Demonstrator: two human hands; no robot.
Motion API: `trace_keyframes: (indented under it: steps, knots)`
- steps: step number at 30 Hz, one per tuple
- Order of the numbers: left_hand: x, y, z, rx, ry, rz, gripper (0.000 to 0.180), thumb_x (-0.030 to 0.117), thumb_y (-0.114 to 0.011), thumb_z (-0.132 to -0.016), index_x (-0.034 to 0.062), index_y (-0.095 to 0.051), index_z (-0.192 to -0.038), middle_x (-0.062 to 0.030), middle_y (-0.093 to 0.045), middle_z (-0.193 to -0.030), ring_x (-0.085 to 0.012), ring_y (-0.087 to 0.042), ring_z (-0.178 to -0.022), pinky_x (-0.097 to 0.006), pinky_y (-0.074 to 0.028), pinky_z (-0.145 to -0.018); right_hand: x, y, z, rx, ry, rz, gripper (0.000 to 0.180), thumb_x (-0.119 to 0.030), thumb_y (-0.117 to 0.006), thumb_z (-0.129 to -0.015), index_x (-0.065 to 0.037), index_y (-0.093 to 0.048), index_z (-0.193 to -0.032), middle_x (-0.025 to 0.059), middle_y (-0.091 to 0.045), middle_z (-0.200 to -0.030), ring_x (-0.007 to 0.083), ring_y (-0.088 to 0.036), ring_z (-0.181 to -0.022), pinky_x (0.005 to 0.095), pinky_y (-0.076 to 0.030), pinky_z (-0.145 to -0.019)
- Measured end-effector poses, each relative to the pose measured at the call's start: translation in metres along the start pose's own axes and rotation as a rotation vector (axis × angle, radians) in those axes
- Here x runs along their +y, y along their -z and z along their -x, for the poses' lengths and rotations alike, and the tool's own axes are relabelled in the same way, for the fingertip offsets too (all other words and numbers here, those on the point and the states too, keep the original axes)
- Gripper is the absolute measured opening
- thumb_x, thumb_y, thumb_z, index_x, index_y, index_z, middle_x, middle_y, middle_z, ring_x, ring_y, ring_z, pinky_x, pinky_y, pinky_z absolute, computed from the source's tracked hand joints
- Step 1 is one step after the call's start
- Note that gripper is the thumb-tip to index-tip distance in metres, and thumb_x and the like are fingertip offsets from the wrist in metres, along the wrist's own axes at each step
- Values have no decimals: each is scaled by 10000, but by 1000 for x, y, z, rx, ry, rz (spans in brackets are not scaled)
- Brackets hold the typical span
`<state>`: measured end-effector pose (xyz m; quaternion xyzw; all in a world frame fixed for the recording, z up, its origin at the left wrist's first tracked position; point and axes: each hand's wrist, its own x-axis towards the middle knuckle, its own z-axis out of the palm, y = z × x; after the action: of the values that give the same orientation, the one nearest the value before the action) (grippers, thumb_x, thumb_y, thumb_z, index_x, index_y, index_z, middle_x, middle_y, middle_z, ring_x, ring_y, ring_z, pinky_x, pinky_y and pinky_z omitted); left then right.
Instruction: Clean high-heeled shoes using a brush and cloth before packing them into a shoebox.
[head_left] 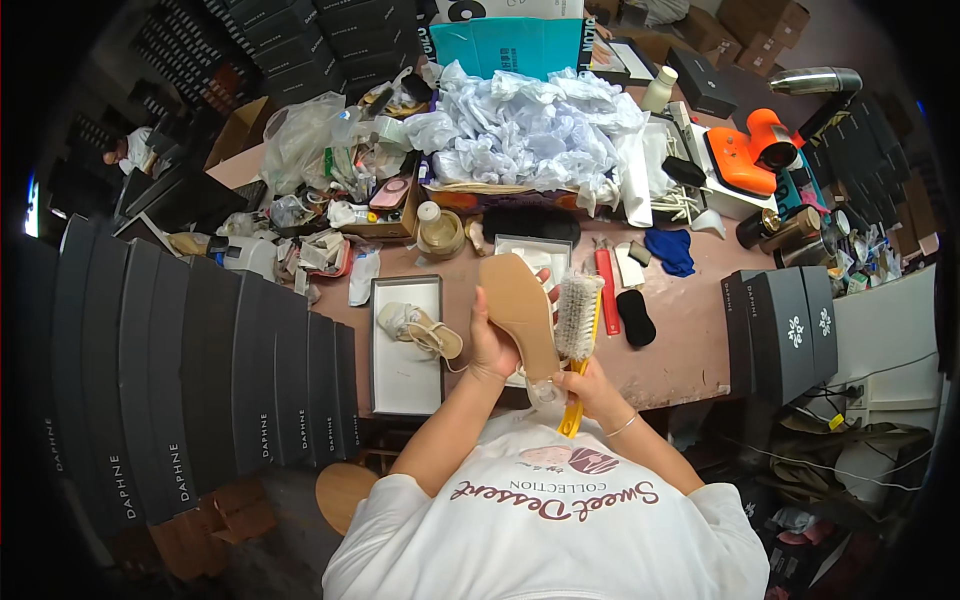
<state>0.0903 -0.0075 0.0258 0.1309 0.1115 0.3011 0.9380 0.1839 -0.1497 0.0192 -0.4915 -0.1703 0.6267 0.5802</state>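
My left hand holds a tan sandal upside down, its sole facing up. My right hand grips the yellow handle of a brush, whose pale bristles rest against the sandal's right edge. Both hands are over the near edge of the brown table. To the left lies an open shoe box lined in white, holding the matching sandal. A second white-lined box sits just beyond the held sandal.
Black shoe boxes stand in a row at my left, and more at my right. A heap of crumpled white tissue paper fills a box at the back. Orange tool, blue cloth, red tool, black pad lie on the table.
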Motion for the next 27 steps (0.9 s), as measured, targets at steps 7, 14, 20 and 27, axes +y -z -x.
trace_keyframes:
  steps: [7,14,20,27]
  knots:
    - [42,6,34,184,300,-283,626,522,-519,-890,55,-459,-1302,-156,-578,-1179,-260,-608,-1055,-389,-514,-890,-43,38,42,75,379,578,866,-188,-698,-815,-43,-160,-1479,132,-466,-1337,206,-481,-1162,288,-386,-943]
    - [12,32,83,105,393,45,721,622,-309,-935,75,-359,-1401,-171,-489,-1334,-299,-537,-1176,-436,-463,-973,-46,5,85,9,362,1176,560,-168,-563,-917,-104,-353,-1433,179,-546,-1099,309,-583,-962,324,-469,-819]
    - [13,21,83,149,266,-459,760,630,-246,-939,41,-319,-1414,-188,-447,-1373,-319,-477,-1244,-449,-434,-1004,-56,-8,102,-219,381,1496,493,-305,-586,-899,-239,-466,-1373,111,-546,-823,280,-571,-543,371,-486,-493]
    - [14,28,95,38,276,-201,783,677,-261,-914,47,-383,-1364,-176,-554,-1229,-321,-634,-971,-425,-537,-827,-45,-39,10,60,590,1360,494,-302,-583,-901,-237,-464,-1376,121,-535,-721,290,-591,-550,402,-478,-479]
